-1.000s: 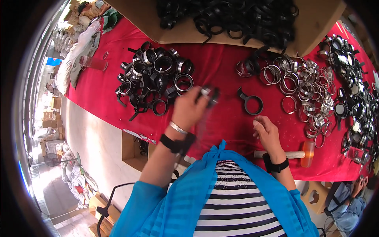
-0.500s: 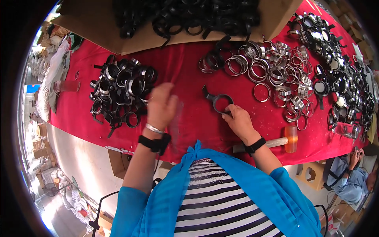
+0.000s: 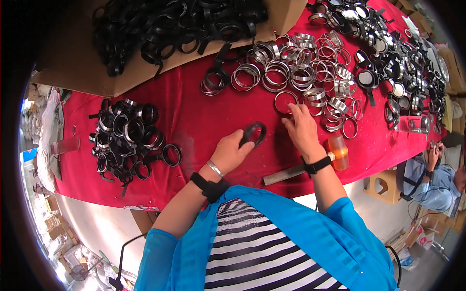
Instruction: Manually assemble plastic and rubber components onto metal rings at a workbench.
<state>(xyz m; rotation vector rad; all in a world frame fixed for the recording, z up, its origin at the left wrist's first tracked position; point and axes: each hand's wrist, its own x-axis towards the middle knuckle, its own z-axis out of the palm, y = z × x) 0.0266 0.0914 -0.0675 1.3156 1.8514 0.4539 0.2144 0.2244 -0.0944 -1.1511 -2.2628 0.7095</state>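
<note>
My left hand (image 3: 228, 154) grips a black plastic ring (image 3: 261, 135) between thumb and fingers, above the red cloth in front of me; its handle side is hidden by the hand. Just right of it, my right hand (image 3: 305, 131) reaches forward with thumb and fingers apart. Its fingertips are at the near edge of a single silver metal ring (image 3: 276, 103) lying flat on the cloth; whether they touch it I cannot tell. Beyond that hand spreads a heap of loose silver rings (image 3: 302, 77). To the left lies a pile of black rings with metal bands in them (image 3: 133, 131).
A cardboard box (image 3: 104, 82) of black ring parts (image 3: 189, 24) stands at the back left. Near my right wrist lies a mallet (image 3: 338, 152) with an amber head. Black pieces with white discs (image 3: 366, 77) cover the right side. A co-worker (image 3: 432, 179) sits at far right.
The black ring has passed from my right hand to my left, which came over from the left pile. My right hand has moved forward to the silver ring. The whole view has shifted.
</note>
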